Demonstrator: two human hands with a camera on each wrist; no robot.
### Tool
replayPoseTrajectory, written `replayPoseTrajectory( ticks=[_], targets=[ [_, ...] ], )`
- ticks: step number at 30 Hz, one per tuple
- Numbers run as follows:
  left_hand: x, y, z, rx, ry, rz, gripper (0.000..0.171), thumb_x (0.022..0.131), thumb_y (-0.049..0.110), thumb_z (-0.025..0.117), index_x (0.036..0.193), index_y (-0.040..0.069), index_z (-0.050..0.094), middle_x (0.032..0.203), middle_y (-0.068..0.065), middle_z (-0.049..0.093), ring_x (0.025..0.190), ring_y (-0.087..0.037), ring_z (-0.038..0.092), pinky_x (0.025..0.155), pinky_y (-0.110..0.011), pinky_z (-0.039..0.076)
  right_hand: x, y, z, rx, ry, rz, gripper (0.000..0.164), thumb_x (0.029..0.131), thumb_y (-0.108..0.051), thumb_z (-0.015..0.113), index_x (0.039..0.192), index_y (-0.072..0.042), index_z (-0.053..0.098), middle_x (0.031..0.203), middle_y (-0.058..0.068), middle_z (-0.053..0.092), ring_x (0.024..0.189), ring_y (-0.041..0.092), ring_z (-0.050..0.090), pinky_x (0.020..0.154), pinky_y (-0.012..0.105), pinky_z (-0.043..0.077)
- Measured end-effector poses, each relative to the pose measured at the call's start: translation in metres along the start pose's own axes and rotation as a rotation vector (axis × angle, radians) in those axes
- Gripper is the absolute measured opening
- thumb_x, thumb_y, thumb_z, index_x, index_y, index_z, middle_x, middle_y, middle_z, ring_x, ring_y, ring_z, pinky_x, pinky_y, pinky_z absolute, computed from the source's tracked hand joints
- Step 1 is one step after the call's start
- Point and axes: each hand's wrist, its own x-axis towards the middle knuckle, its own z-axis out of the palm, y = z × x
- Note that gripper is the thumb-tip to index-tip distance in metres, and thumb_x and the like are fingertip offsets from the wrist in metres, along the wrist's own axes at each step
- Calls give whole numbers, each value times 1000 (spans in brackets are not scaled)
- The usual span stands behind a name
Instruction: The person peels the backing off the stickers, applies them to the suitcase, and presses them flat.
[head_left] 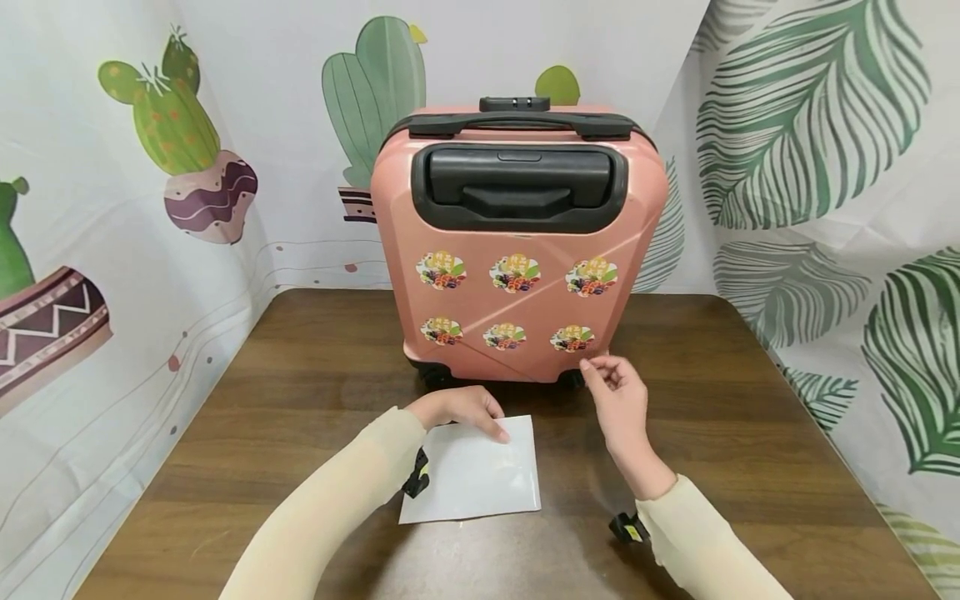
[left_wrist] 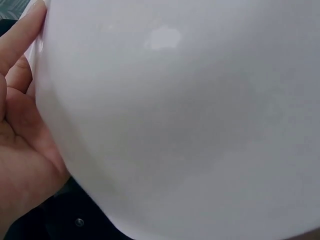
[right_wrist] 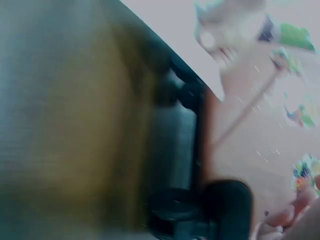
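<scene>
A pink suitcase (head_left: 517,296) stands upright on the table, with two rows of round fruit stickers (head_left: 514,273) on its front. My left hand (head_left: 468,408) pinches a glossy white sheet (head_left: 480,475) by its upper edge, thumb on top. In the left wrist view the sheet (left_wrist: 175,125) fills most of the picture, the fingers (left_wrist: 22,37) at its left side. My right hand (head_left: 618,400) is at the suitcase's lower right corner, just under the bottom right sticker (head_left: 572,339). Its fingers are loosely bent, and nothing shows between them.
The suitcase has a black carry handle (head_left: 517,122), a recessed pull handle (head_left: 520,179) and black wheels (head_left: 435,375). Behind the brown wooden table (head_left: 300,400) hangs a cloth (head_left: 285,100) printed with cacti and leaves.
</scene>
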Motion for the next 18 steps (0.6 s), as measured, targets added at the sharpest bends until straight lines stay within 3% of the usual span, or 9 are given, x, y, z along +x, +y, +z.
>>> replayPoseTrajectory(
  ticks=[4, 9, 14, 18],
  targets=[
    [1, 5, 1, 7, -4, 5, 14, 89, 21, 78, 86, 7, 76, 70, 10, 58, 66, -6, 46, 62, -21, 39, -13, 9, -7, -116, -227, 173, 18, 98, -12, 66, 108, 3, 67, 76, -16, 65, 69, 1, 57, 63, 20, 47],
    [3, 7, 4, 2, -7, 12, 15, 89, 21, 79, 90, 6, 78, 72, 10, 61, 67, -6, 50, 63, -20, 42, -21, 23, -12, -303, -476, 309, 33, 97, -24, 68, 119, 0, 68, 99, 3, 73, 84, 15, 60, 68, 29, 48],
    [5, 7, 6, -18, -8, 6, 16, 88, 20, 79, 96, 5, 79, 77, 10, 67, 69, -5, 56, 65, -20, 48, -28, 31, -10, -352, -666, 337, 32, 95, -24, 71, 114, 2, 69, 96, 9, 73, 82, 17, 61, 66, 31, 47],
    [6, 9, 8, -34, -18, 5, 17, 89, 19, 78, 98, 4, 79, 77, 9, 68, 69, -5, 59, 65, -19, 49, -31, 35, -6, -330, -713, 331, 27, 93, -20, 73, 106, 4, 71, 80, 5, 68, 72, 15, 59, 61, 30, 47]
  ],
)
